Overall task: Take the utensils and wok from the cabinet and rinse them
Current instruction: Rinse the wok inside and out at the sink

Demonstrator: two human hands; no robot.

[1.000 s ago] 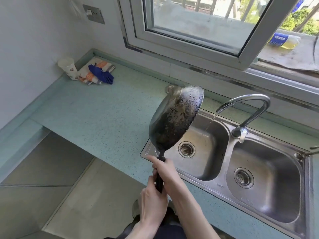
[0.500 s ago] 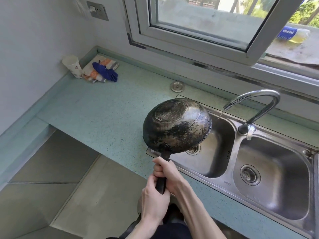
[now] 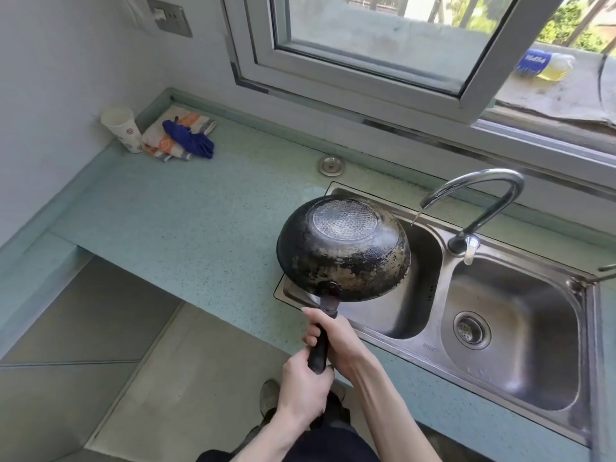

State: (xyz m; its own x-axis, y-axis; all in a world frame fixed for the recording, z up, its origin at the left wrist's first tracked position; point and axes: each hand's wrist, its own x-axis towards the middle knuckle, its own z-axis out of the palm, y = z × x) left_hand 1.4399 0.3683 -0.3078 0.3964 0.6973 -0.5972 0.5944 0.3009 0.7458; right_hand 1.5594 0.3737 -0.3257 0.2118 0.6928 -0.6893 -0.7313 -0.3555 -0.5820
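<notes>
Around the black handle [image 3: 319, 351] both the left hand [image 3: 305, 383] and the right hand [image 3: 333, 341] are clenched, holding the wok [image 3: 343, 250] bottom-up over the sink [image 3: 520, 438]'s left basin edge, faucet [image 3: 480, 198] just right, countertop [image 3: 173, 215] left, cup [image 3: 121, 128] and cloths [image 3: 181, 136] far off.

- On the blue label of the bottle [image 3: 544, 64] lying outside the window we see white lettering, upside down and too blurred for us to read.
- The sink [image 3: 430, 346] front rim bears a small mark we cannot make out.
</notes>
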